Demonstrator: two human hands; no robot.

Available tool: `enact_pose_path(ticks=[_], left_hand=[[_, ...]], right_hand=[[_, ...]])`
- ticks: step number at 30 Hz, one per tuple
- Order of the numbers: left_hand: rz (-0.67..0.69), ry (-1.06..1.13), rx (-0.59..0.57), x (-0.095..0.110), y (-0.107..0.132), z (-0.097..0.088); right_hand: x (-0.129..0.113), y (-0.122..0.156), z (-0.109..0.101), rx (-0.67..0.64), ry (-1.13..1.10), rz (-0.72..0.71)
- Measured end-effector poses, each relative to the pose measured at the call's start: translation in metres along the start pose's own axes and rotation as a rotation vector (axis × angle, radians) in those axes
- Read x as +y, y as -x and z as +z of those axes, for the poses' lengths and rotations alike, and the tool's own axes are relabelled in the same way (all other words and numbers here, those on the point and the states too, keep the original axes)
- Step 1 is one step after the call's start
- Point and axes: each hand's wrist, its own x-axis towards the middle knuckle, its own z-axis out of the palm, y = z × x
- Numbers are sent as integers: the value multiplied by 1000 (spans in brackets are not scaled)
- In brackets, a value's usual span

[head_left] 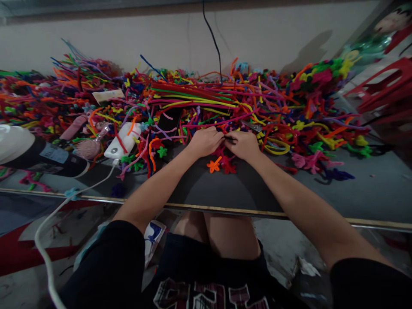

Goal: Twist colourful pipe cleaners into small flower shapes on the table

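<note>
My left hand and my right hand meet above the front of the table, fingers closed in a pinch. Pinched between them is a pinkish-red pipe cleaner, mostly hidden by the fingers. A dark sliver shows at my right fingertips, too small to tell what it is. Just below the hands lie an orange pipe-cleaner flower and a red pipe-cleaner flower. Behind them, long straight pipe cleaners in red, green and yellow rest in a bundle on the heap.
A tangled heap of coloured pipe cleaners runs along the wall. To the left are a dark bottle with a white top, a pink hairbrush and a white power bank with its cable. A red plastic chair stands at right.
</note>
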Motion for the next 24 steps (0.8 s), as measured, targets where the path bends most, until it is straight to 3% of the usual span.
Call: enact_pose_path(ticks=[13, 24], left_hand=[[-43, 21, -56, 0, 0, 1], [-97, -30, -175, 0, 0, 3]], right_hand=[[0, -1, 1, -44, 26, 2], [2, -3, 1, -123, 33, -2]])
